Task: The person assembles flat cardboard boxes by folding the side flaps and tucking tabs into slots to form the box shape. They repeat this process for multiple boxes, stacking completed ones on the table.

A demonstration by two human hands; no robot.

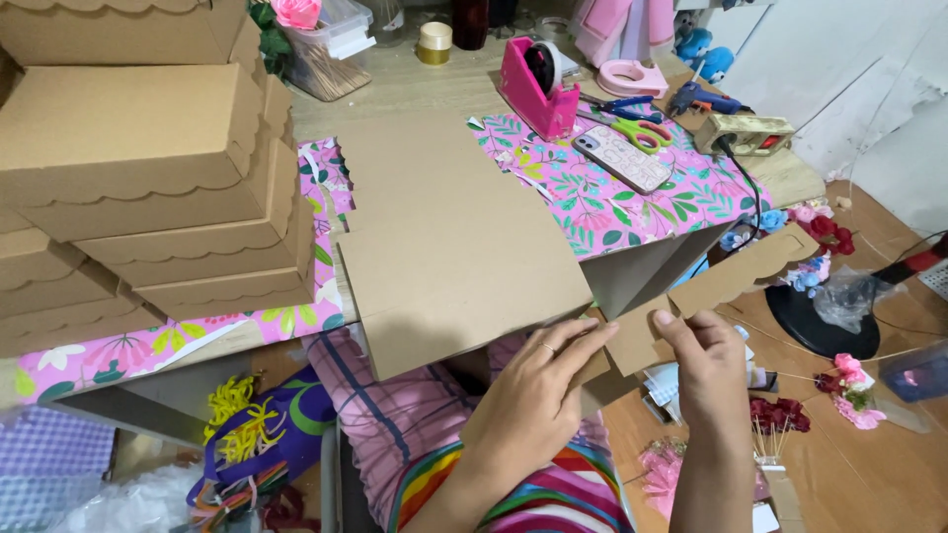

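Head view: left hand (533, 395) and right hand (706, 370) both pinch flat cardboard box blank (444, 247), gripping its near edge flaps.

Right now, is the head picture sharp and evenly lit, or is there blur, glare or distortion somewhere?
In the head view, lighting is soft and even, with no strong glare; the flat cardboard box blank casts only a faint shadow. The left hand and right hand look sharp, without motion blur. The stack of brown boxes at the left edge bends slightly, a wide-angle distortion. The white wall at top right is brightest.
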